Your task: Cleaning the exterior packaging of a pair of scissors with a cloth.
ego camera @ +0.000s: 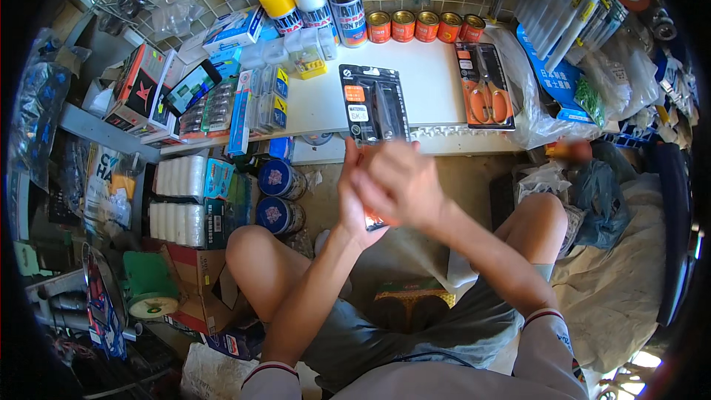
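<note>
A carded pair of scissors in black and orange packaging lies in my left hand, which supports its lower half from beneath. The blade end points away from me, and the package bears writing. Over its orange lower part is my right hand, blurred, with curled fingers; whether it grips anything is hidden. Both hands are above my lap, in front of the white shelf. A second carded pair of scissors, with orange handles, lies on the shelf at the right.
Spray paint cans and several small orange tins line the shelf's back. A phone leans among boxes at the left. Blue-lidded jars stand below the shelf. Plastic bags crowd the right side.
</note>
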{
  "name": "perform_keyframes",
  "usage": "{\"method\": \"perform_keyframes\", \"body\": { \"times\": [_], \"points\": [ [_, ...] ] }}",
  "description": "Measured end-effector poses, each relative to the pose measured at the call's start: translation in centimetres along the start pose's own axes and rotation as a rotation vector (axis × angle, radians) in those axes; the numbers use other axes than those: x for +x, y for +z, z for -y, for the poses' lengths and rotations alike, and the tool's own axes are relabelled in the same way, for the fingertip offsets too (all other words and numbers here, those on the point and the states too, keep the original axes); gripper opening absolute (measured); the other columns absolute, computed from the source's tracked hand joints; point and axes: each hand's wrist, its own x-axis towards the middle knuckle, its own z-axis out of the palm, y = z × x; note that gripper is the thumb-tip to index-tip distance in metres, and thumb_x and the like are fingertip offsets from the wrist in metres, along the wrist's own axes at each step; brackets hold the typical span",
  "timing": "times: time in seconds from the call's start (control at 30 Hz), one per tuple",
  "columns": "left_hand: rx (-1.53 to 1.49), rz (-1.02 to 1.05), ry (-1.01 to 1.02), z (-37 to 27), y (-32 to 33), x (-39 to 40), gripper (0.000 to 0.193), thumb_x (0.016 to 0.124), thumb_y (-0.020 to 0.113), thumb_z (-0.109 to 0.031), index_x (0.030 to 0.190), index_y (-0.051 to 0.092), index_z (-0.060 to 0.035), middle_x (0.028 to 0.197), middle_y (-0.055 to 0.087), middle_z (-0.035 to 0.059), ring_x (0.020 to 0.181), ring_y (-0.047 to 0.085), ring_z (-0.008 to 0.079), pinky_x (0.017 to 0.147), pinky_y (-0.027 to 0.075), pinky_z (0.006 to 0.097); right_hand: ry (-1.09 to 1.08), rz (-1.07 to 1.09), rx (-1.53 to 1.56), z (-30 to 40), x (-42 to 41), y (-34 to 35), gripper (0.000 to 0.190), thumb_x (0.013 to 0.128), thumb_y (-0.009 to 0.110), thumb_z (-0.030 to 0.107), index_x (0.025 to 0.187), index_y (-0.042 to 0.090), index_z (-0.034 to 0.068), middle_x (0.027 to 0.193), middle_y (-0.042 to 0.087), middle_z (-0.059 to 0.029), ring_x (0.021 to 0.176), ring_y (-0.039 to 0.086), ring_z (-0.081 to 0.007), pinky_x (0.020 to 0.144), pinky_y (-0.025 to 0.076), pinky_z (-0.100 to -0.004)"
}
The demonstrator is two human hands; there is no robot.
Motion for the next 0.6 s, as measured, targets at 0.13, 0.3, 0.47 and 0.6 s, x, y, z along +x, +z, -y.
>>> {"method": "perform_keyframes", "body": {
  "times": [0.13, 0.3, 0.47, 0.6],
  "points": [
    [-0.025, 0.038, 0.026, -0.9, -0.1, -0.4, 0.061, 0.108, 0.038, -0.067, 0.140, 0.057, -0.0195, 0.134, 0.064, 0.0048, 0.124, 0.062, 0.0206, 0.103, 0.053, 0.0440, -0.041, 0.064, 0.075, 1.3, -0.2, 0.0, 0.013, 0.086, 0.074, 0.023, 0.084, 0.066, 0.013, 0.086, 0.059, -0.0060, 0.076, 0.061, -0.0263, 0.069, 0.054, -0.0415],
    [0.014, -0.070, 0.110, -0.1, 1.8, -0.4, 0.058, 0.107, 0.038, -0.069, 0.134, 0.059, -0.0226, 0.128, 0.066, 0.0007, 0.119, 0.065, 0.0167, 0.100, 0.054, 0.0392, 0.113, 0.000, -0.042, -1.0, 1.1, 0.0, 0.008, 0.086, 0.073, 0.017, 0.088, 0.068, 0.012, 0.086, 0.061, -0.0064, 0.078, 0.061, -0.0285, 0.067, 0.053, -0.0400],
    [-0.006, -0.049, 0.076, -0.6, 0.4, -0.3, 0.054, 0.107, 0.041, -0.067, 0.122, 0.065, -0.0213, 0.115, 0.069, -0.0013, 0.111, 0.067, 0.0158, 0.097, 0.055, 0.0384, 0.048, 0.086, 0.045, 1.9, 0.3, 0.5, 0.010, 0.087, 0.073, 0.013, 0.088, 0.065, 0.007, 0.089, 0.063, -0.0106, 0.079, 0.061, -0.0329, 0.070, 0.053, -0.0437],
    [-0.010, -0.236, 0.062, -0.2, 1.1, -0.2, 0.051, 0.107, 0.043, -0.064, 0.118, 0.067, -0.0208, 0.111, 0.070, -0.0020, 0.107, 0.067, 0.0149, 0.095, 0.055, 0.0366, 0.278, 0.086, 0.027, 1.3, 1.1, 0.6, 0.009, 0.088, 0.072, 0.011, 0.091, 0.065, 0.006, 0.088, 0.060, -0.0129, 0.080, 0.061, -0.0347, 0.072, 0.052, -0.0455]
  ]
}}
